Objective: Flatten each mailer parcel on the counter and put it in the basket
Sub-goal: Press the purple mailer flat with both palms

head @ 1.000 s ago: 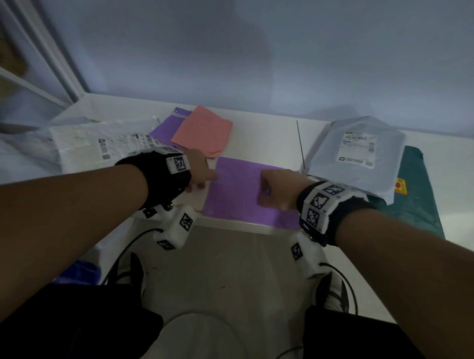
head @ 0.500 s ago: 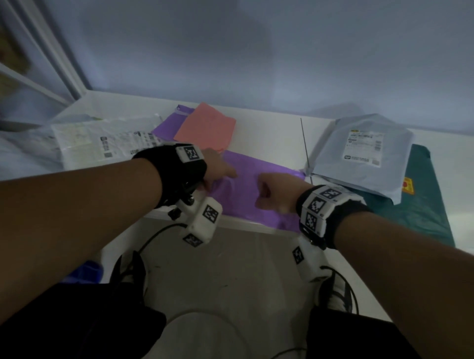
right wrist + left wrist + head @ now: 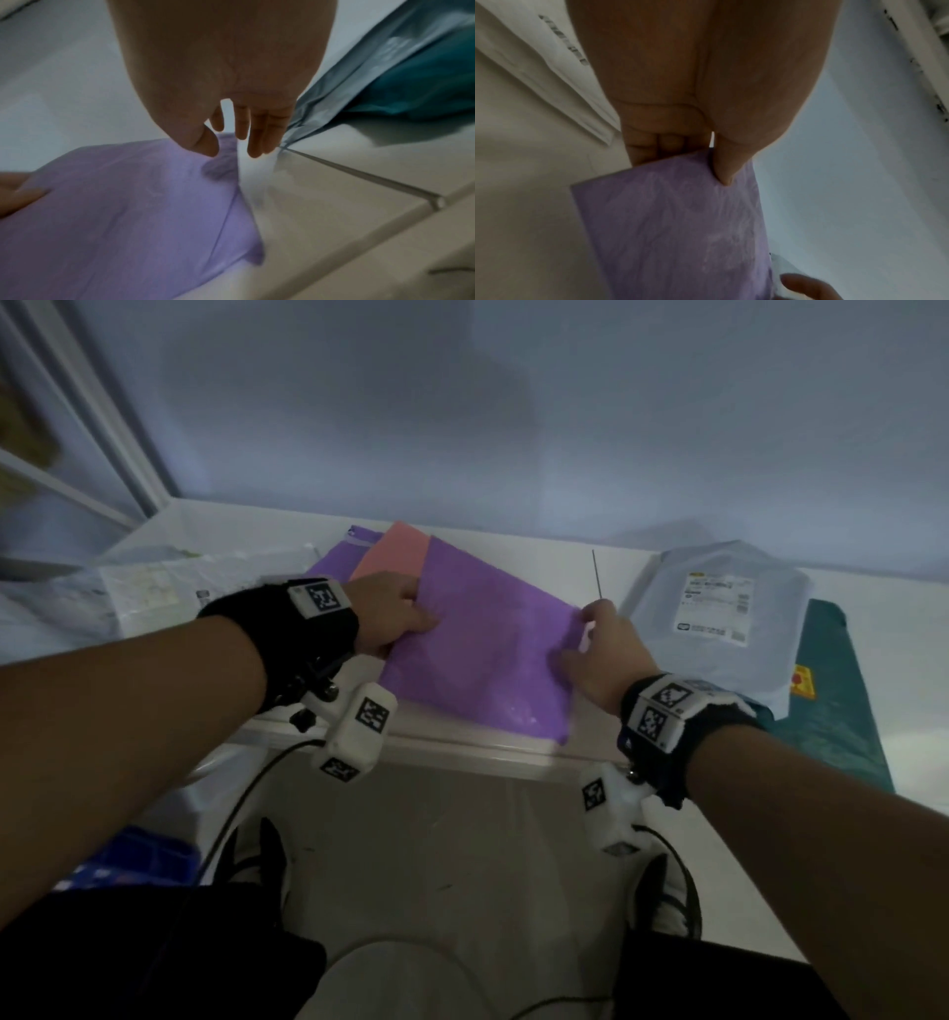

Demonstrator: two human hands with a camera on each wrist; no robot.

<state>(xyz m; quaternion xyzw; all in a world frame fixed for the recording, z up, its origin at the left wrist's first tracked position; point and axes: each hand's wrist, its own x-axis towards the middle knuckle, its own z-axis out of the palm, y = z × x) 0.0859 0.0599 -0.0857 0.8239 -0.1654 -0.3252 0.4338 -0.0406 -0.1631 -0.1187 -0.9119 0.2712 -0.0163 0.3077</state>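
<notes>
Flat purple plastic mailer [image 3: 482,654] on white table [image 3: 513,557] near front edge, left hand [image 3: 390,618] fingers pinching its left edge w/ thumb on top, right hand [image 3: 601,654] fingers straight, thumb [image 3: 203,146] touching right edge, grey labelled mailer [image 3: 719,629] beside.

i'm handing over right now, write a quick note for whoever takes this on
Left hand: pinches the purple mailer's left edge, thumb on top.
Right hand: fingers straight, thumb at the mailer's right edge; grip unclear.
The purple mailer lies at the counter's front edge. Behind it lie a pink mailer and another purple one; white mailer to the left, grey mailer and teal mailer to the right.
Done: nothing visibly binned; no basket clearly in view.
Left: flatten and bin every mailer.
</notes>
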